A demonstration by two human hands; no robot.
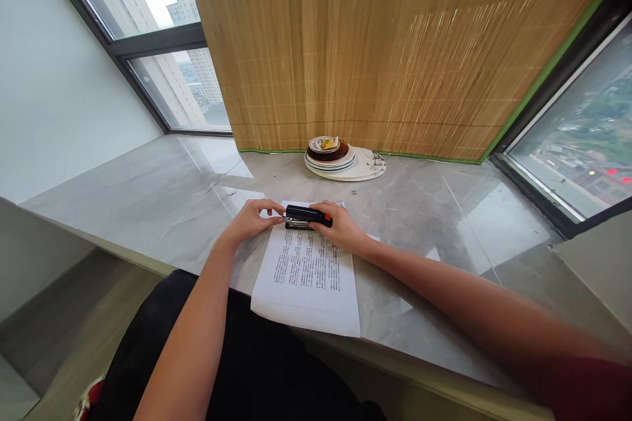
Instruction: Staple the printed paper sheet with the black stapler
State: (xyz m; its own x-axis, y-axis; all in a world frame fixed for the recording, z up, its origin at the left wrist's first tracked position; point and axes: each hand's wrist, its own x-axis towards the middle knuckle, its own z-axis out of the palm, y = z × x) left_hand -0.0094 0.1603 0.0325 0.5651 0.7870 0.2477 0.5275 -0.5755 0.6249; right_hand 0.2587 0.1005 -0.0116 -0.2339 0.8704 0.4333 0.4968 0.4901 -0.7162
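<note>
A long black stapler (302, 214) is gripped by the right hand (340, 225) over white printed paper (312, 286); what the near-pinched left hand (254, 218) holds cannot be told.

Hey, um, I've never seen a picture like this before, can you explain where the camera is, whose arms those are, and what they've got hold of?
There's no machine here, just a person's two bare hands. The single picture comes from a camera worn on that person's head, looking forward and down, so the arms reach in from below.

The right hand holds a black stapler by one end. The left hand is at the other end; whether it pinches anything there is too small to tell.

Below the stapler, printed paper lies on a shiny grey ledge. Farther back sits a stack of plates, before a bamboo-like blind.
</note>
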